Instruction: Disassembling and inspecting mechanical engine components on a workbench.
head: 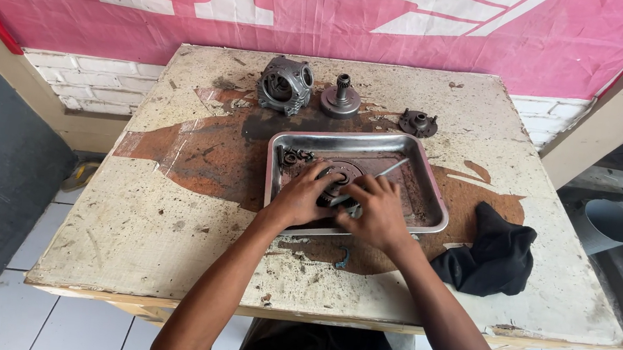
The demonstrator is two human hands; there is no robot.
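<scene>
Both hands worked on a round dark metal disc part (pixel 340 177) inside a shallow rectangular steel tray (pixel 431 183).
The left hand (pixel 301 196) pressed its grip onto the disc; the right hand (pixel 379 215) clenched a thin metal tool (pixel 390 169); a crumpled black cloth (pixel 493 254) lay on the worn tabletop (pixel 163 220).

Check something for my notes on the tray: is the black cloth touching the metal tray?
Apart. The head view shows the black cloth lying on the table right of the metal tray, with a strip of bare tabletop between them.
</scene>
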